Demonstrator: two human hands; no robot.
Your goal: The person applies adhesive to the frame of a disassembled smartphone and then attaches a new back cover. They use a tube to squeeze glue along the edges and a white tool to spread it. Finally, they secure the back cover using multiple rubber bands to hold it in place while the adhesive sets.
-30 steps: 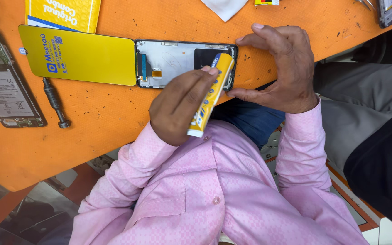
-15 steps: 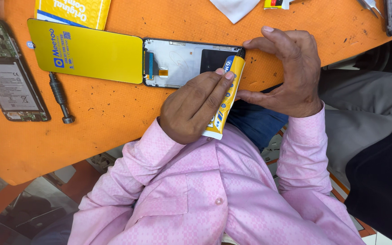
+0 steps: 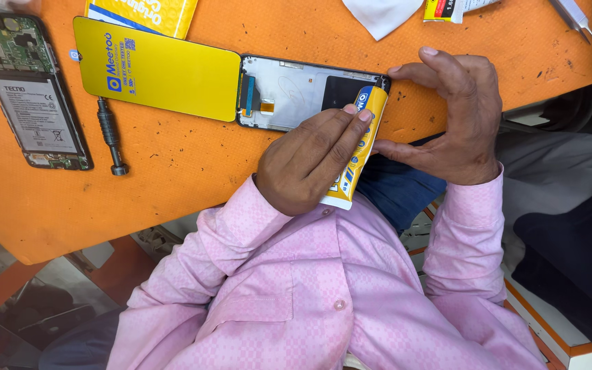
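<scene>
My left hand [image 3: 306,161] is closed around a yellow glue tube [image 3: 359,147]. The tube's nozzle end rests at the right end of an open phone frame [image 3: 289,89] lying on the orange table [image 3: 173,178]. A yellow-filmed screen panel [image 3: 159,68] is hinged open to the frame's left. My right hand [image 3: 457,120] cups the frame's right end, with its fingertips on the top corner and its thumb near the table edge. It holds nothing else.
A phone body with bare circuit board and battery [image 3: 29,103] lies at the far left, and a small screwdriver [image 3: 109,137] lies beside it. A yellow box [image 3: 145,14], white cloth [image 3: 381,14] and tweezers [image 3: 570,17] sit along the top. Another person's dark clothing [image 3: 570,226] is at right.
The tube's tip has stayed at the frame's right end and both hands keep their hold. Only the view has shifted slightly.
</scene>
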